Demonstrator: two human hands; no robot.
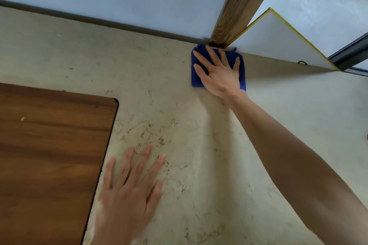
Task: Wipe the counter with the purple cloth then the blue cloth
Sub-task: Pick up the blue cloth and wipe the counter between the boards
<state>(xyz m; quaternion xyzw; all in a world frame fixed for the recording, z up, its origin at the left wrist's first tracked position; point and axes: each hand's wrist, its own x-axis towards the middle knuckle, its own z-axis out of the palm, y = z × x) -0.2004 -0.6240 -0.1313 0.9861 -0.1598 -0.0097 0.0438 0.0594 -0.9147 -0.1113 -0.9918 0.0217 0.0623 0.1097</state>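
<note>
Soft, even daylight comes from the glass pane (310, 4) at upper right, beyond the right hand's fingertips (209, 48). The pale beige speckled stone counter (179, 121) carries a faint, diffuse shadow under that forearm. No harsh glare. The left hand's fingers (147, 157) look slightly motion-blurred. Wide-angle distortion bends the straight wall edge toward the frame's margins.

Blue cloth (196, 77), deep royal blue, folded into a rough square, lying flat on the beige marbled counter (159, 77), tucked right up against the foot of the wooden post (239, 6).
</note>
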